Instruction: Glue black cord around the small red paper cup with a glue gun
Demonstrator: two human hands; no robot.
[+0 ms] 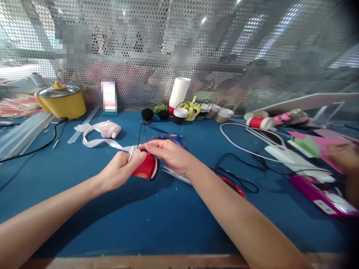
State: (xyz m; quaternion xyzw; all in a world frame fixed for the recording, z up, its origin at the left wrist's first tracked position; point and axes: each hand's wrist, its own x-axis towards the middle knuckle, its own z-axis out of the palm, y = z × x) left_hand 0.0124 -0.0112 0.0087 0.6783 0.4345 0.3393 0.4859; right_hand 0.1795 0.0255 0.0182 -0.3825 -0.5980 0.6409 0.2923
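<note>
A: Far left corner of the desk (70,231): yellow pot (61,100) with its lid on, black cord (42,147) running off it. Clear sticks (19,132) lie along the left edge. Noted, not in play.

B: And my hands?

A: My left hand (119,173) is closed round the red paper cup (146,168), thumb pressed on the white ribbon (112,144) at the cup's rim. Cup is held on its side just above the desk, mid-width, nearer the front edge than the back. My right hand (168,153) pinches the ribbon end against the same rim, fingertips closed.

B: Cup condition?

A: Red wall with a pale printed mark, dark band near one end. Undented as far as I can see; the mouth is hidden by my fingers.

B: Advice on the step?

A: My judgement: keep the left thumb pinning the ribbon flat while the right hand smooths it along the rim; don't squeeze, thin paper will crease. The ribbon's slack trails left to a loose heap, so watch for twists.

B: Right of that?

A: Blue glue gun (171,138) just behind my right hand, scissors (179,175) under the wrist, stack of white cups (179,91) at the back edge.
</note>
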